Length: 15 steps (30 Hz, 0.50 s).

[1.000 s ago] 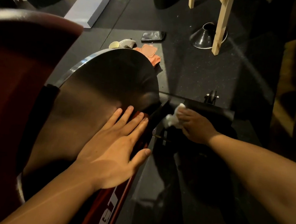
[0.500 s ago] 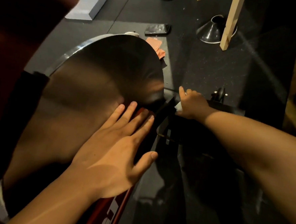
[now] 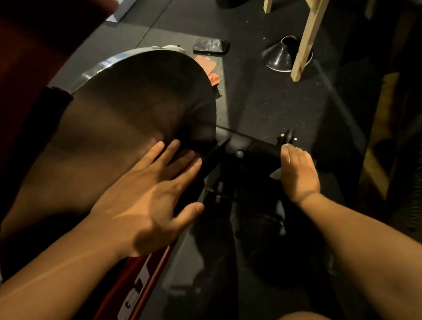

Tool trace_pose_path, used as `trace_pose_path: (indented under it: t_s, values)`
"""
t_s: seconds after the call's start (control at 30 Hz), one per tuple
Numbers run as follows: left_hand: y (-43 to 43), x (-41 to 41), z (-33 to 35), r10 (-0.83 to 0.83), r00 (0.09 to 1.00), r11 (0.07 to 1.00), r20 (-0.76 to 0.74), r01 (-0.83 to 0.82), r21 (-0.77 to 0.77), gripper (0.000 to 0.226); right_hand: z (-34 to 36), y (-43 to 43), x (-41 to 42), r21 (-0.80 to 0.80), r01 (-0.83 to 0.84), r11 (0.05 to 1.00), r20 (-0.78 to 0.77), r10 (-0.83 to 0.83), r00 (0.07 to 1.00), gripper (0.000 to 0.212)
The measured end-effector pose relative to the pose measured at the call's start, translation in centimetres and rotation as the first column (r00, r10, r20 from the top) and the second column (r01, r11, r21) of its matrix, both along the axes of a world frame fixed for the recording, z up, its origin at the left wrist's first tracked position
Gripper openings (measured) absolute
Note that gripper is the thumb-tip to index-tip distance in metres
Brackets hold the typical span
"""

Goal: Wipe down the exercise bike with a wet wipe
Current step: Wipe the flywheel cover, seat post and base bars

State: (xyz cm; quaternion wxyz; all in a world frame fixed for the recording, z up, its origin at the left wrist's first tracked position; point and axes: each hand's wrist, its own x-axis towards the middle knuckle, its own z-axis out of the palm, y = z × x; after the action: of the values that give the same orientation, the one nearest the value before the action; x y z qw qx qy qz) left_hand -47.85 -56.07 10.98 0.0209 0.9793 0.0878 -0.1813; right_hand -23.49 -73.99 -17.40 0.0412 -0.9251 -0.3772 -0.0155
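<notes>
On the bike's left, the flywheel [image 3: 133, 119] is taking up most of the view, and the left hand [image 3: 147, 203] is lying flat against its lower face, fingers spread, gripping nothing. Right of it, the right hand [image 3: 298, 171] is curling closed over the black base bar [image 3: 260, 148], pressing the wipe [image 3: 276, 174] there, only a white corner showing. Beyond, a phone [image 3: 210, 45] is lying on the floor.

Left hand [image 3: 142, 202] lies flat, fingers spread; right hand [image 3: 297, 172] curls downward, arm outstretched.
</notes>
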Motion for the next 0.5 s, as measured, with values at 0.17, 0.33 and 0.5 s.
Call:
trace_pose_path:
  t_s: [0.17, 0.33, 0.5]
  values:
    - [0.2, -0.1, -0.5, -0.030, 0.999, 0.998, -0.012, 0.030, 0.051, 0.088, 1.2, 0.0, -1.2, -0.063, 0.534, 0.843, -0.373, -0.516, 0.771, 0.076]
    - [0.3, 0.1, -0.8, -0.033, 0.999, 0.997, -0.007, 0.033, 0.068, 0.088, 2.6, 1.6, -0.7, -0.032, 0.943, 0.332, -0.855, -0.498, 0.147, 0.073]
    - [0.4, 0.2, -0.9, -0.039, 0.999, 0.996, -0.009, 0.039, 0.078, 0.089, 3.2, 2.2, -1.6, -0.153, 0.987, 0.042, -0.943, -0.304, -0.133, 0.055]
